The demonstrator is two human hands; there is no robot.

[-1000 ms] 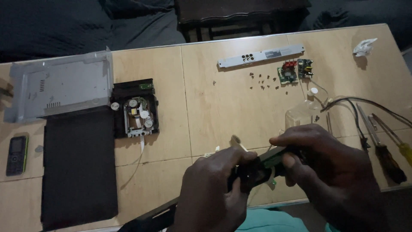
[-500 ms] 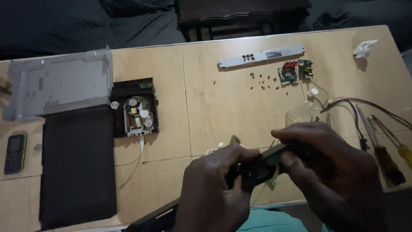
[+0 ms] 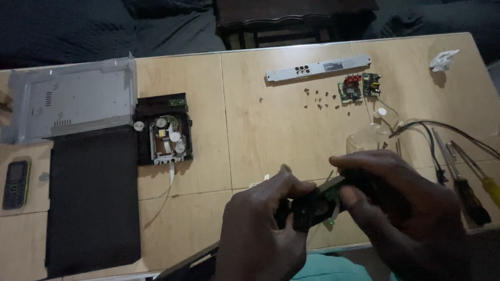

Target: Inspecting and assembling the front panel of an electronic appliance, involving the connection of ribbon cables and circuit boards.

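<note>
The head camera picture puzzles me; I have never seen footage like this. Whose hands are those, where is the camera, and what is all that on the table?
The camera sits on a person's head and looks down at their own bare hands. The left hand and right hand together grip a small dark part with a green circuit board. On the wooden table lie a grey metal cover, a black panel, a disc drive mechanism, a phone, a grey front strip, small boards, loose screws and screwdrivers.
</note>
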